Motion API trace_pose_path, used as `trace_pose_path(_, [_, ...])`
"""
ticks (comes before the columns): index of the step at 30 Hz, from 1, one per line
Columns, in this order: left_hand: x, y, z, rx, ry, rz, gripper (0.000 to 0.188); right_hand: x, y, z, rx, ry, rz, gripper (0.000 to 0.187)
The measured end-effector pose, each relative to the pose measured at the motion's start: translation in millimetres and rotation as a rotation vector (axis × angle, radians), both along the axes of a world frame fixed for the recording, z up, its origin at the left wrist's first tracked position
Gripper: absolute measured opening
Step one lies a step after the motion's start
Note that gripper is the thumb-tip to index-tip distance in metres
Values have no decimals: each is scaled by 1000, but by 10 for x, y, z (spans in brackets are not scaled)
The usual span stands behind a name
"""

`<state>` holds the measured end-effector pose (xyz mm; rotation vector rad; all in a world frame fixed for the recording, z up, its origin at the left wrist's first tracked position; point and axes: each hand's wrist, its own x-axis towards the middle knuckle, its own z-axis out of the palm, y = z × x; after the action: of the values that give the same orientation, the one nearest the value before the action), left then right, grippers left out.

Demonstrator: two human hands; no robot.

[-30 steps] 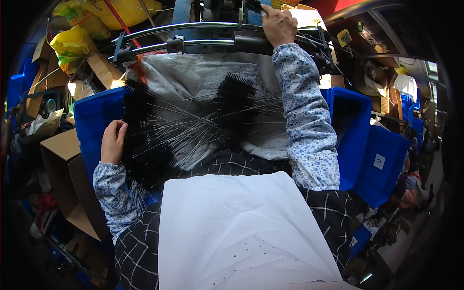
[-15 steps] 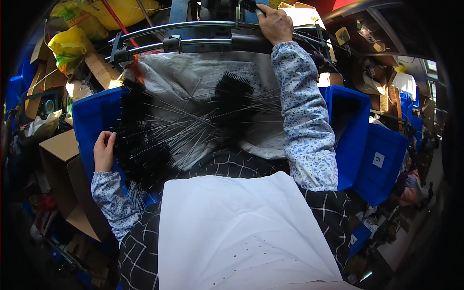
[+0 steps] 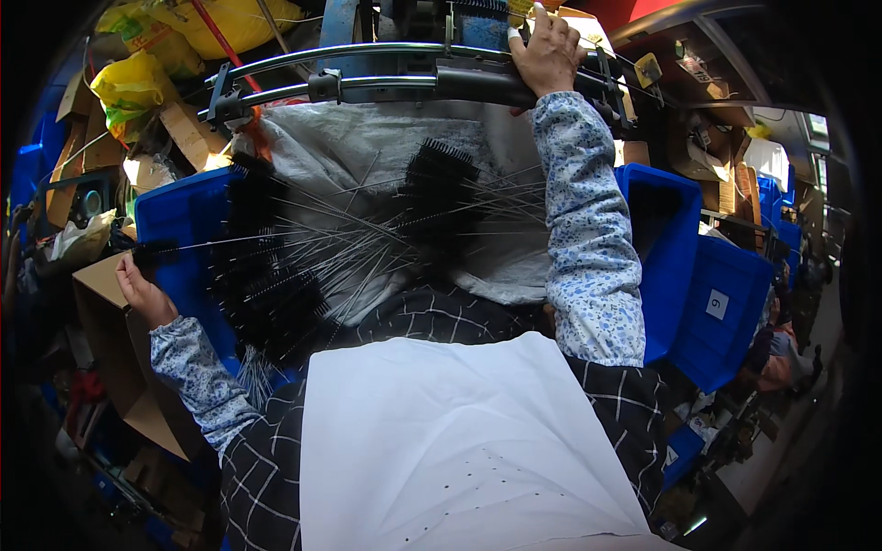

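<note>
My left hand is out at the left, fingertips pinched on the end of a black wire brush. The brush's thin metal stem reaches right, over a heap of similar brushes across my lap. More black bristle heads lie to the right of that heap, their bare stems crossing in the middle. My right hand rests over the right part of a machine's rail, fingers apart, with pale wraps on two fingertips. Just left of it, black bristles show at the top edge.
Blue bins stand at the left and right, with another blue bin beyond. An open cardboard box is beside my left forearm. A whitish cloth hangs below the curved metal rails. Yellow bags lie at far left.
My left hand has moved outward to the left, drawing one brush partly off the heap. My right hand has shifted slightly right along the rail, away from the bristles, its fingers spreading.
</note>
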<state>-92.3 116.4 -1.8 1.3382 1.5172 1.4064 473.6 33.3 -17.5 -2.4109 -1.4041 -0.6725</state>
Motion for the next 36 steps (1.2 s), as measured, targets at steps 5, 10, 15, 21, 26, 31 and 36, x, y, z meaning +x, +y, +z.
trace_pose_path(5, [176, 64, 705, 760, 1332, 142, 28, 138, -8, -246, 62, 342, 54, 41])
trace_pose_path(10, [-147, 308, 1290, 942, 1441, 357, 25, -153, 101, -43, 121, 399, 112, 38])
trace_pose_path(15, [-114, 161, 1431, 900, 1383, 453, 26, -259, 167, -26, 138, 365, 130, 35])
trace_pose_path(21, [-32, 54, 1331, 853, 1334, 394, 25, -379, 246, 15, 60, 416, 55, 35])
trace_pose_path(26, [208, 13, 1264, 850, 1323, 293, 21, -590, 365, 72, 28, 407, 29, 36])
trace_pose_path(31, [583, -32, 1203, 810, 1186, 60, 26, -724, 554, 1, -10, 383, 1, 37])
trace_pose_path(36, [717, 16, 1016, 835, 1121, 49, 30, -715, 478, 24, -23, 395, 30, 38])
